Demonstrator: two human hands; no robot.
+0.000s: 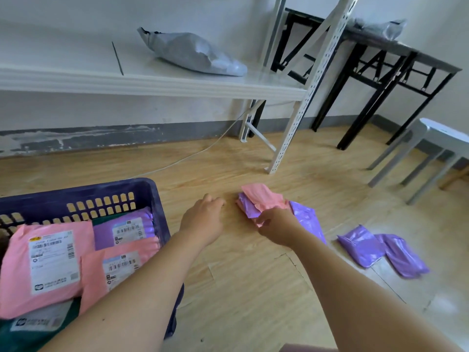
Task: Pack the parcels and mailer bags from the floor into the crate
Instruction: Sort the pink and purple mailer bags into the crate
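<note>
A dark blue crate (152,199) stands at the lower left, holding several pink and purple mailer bags with labels. On the wooden floor ahead lies a small stack: a pink mailer bag (264,196) on top of purple mailer bags (305,215). My right hand (276,226) grips the near edge of this stack, fingers curled on it. My left hand (204,218) hovers just left of the stack, fingers loosely curled, holding nothing. Two more purple mailer bags (363,246) (403,255) lie on the floor to the right.
A white metal shelf (152,85) runs along the wall with a grey mailer bag (193,53) on it; its upright post (289,138) stands on the floor ahead. A black folding table (380,80) and a grey stool (436,141) are at right. A white cable (193,156) crosses the floor.
</note>
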